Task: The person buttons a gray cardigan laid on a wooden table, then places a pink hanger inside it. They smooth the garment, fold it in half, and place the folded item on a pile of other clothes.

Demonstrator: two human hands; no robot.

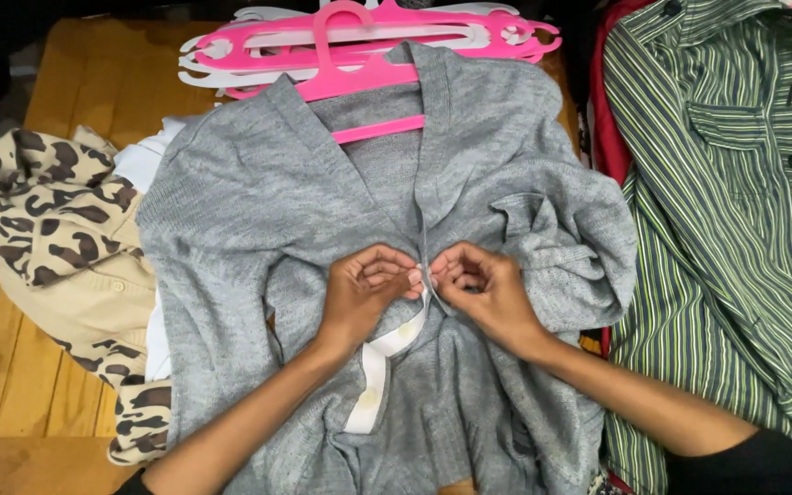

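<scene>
In the head view, the grey knitted cardigan (pixel 323 220) lies flat at the centre of the wooden worktop (pixel 75 82), on a pink plastic hanger (pixel 368 78). The left hand (pixel 364 289) and right hand (pixel 483 289) pinch its front edges together at the middle, as if to close it there.
</scene>
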